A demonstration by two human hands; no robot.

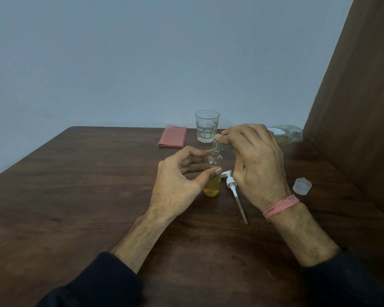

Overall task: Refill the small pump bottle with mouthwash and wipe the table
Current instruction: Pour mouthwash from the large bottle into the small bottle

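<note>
The small clear pump bottle (pixel 212 187) stands upright at the table's middle, its lower part filled with yellow liquid. My left hand (pixel 177 182) curls around it, thumb on its front and index finger by its neck. My right hand (pixel 257 160) grips the large clear mouthwash bottle (pixel 286 134), which is tipped nearly flat with its mouth right over the small bottle's opening. The white pump head (pixel 230 182) with its long tube lies on the table just right of the small bottle. A folded pink cloth (pixel 173 136) rests at the far edge.
A drinking glass (pixel 207 126) with a little clear liquid stands behind the bottles. A translucent cap (pixel 302 186) lies on the brown wooden table (pixel 75 196) to the right. A brown wooden panel (pixel 359 107) rises along the table's right side.
</note>
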